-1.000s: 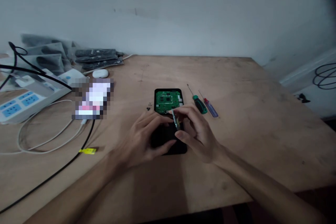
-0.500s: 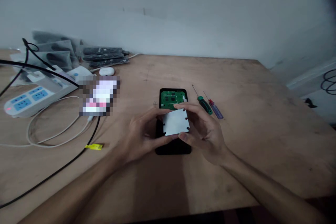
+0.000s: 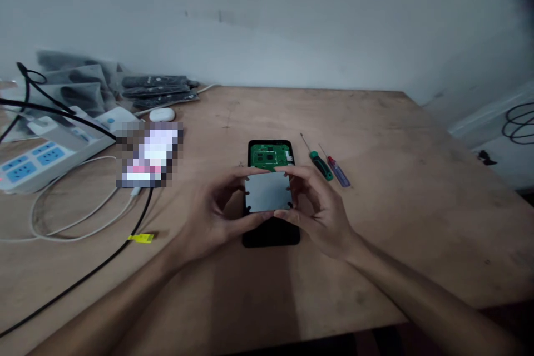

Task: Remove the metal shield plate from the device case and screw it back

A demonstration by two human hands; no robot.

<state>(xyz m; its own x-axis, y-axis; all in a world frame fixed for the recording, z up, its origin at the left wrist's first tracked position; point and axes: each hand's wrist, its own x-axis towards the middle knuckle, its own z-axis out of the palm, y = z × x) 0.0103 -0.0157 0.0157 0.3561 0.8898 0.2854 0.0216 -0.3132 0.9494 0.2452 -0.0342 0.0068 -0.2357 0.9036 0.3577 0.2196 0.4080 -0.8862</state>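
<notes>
1. Metal plate (image 3: 268,192), pale and notched along both sides, is held near the centre of the frame.
2. Left hand (image 3: 212,217) and right hand (image 3: 329,214) both pinch it, curled fingers at its top edge, thumbs at the bottom.
3. Forearms slant inward from the lower corners.
4. Black case (image 3: 271,235) with a green circuit board (image 3: 267,154) lies behind the plate on the table (image 3: 396,194).
5. Two screwdrivers (image 3: 321,167) lie right of centre.

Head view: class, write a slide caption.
Left hand and right hand hold a grey rectangular plate over a black rectangular case with a green circuit board.
</notes>
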